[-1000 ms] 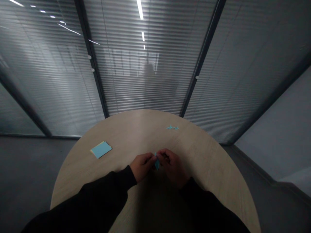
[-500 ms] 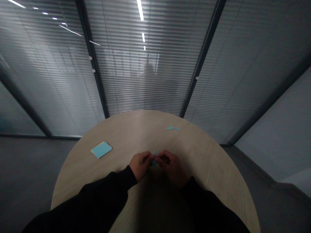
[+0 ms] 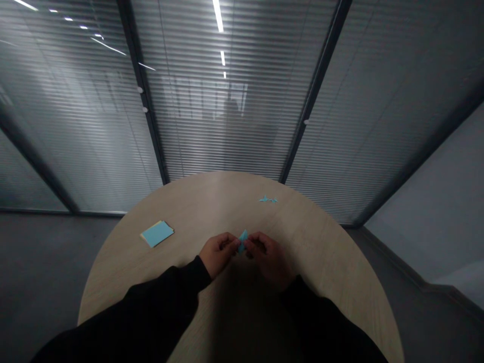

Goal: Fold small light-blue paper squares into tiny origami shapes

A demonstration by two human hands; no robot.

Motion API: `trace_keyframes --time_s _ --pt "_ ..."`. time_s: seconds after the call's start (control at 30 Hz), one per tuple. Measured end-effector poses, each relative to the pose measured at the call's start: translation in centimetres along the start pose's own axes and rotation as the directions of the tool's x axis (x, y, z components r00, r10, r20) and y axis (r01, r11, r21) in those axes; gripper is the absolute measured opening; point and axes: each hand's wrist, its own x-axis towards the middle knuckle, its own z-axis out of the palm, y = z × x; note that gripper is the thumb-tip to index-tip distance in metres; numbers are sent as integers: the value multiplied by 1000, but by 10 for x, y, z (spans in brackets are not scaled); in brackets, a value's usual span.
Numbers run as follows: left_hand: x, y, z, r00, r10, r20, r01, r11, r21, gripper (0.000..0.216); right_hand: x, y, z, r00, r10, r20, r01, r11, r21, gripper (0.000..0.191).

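Note:
A small piece of folded light-blue paper (image 3: 242, 241), pointed at the top, is held between my two hands above the table's middle. My left hand (image 3: 220, 252) pinches its left side between thumb and fingers. From the right, my right hand (image 3: 269, 257) grips the other side in the same way. The fingertips cover part of the paper, so its full shape is hidden. Two small folded blue paper figures (image 3: 268, 199) lie close together farther back on the table, beyond my right hand.
A stack of square paper sheets (image 3: 158, 234), blue on top with a yellowish edge beneath, lies on the left of the round wooden table (image 3: 212, 201). Behind the table's far edge stand glass panels with blinds (image 3: 227, 136). A pale wall (image 3: 438, 217) is on the right.
The folded paper shows more between my fingertips, its flat pointed shape now turned toward me. My hands have shifted only slightly. The stack and the folded figures stay where they were.

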Motion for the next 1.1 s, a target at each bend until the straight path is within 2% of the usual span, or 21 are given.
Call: trace_keyframes --time_s 0.3,0.5,0.7,0.87,1.0,1.1 --pt "-2 3 2 998 13 -64 -11 1000 25 38 0 -2 11 996 69 -52 -62 990 131 32" --pt "-3 6 3 994 4 -112 -1 1000 24 38 0 -2 14 991 133 -25 -122 959 255 32" --pt "-2 2 5 993 25 -114 -18 998 68 37 1 2 17 991 132 -35 -119 961 251 34" --pt "-1 -1 5 993 46 -107 -29 988 151 35 1 0 19 993 74 -97 -58 986 155 32" --pt "-1 1 5 997 44 -71 -34 992 124 34 1 -3 19 989 51 -140 -36 994 105 32" --pt "-1 3 5 995 34 -92 -24 994 111 33 1 -3 19 992 50 -118 -37 993 112 32"
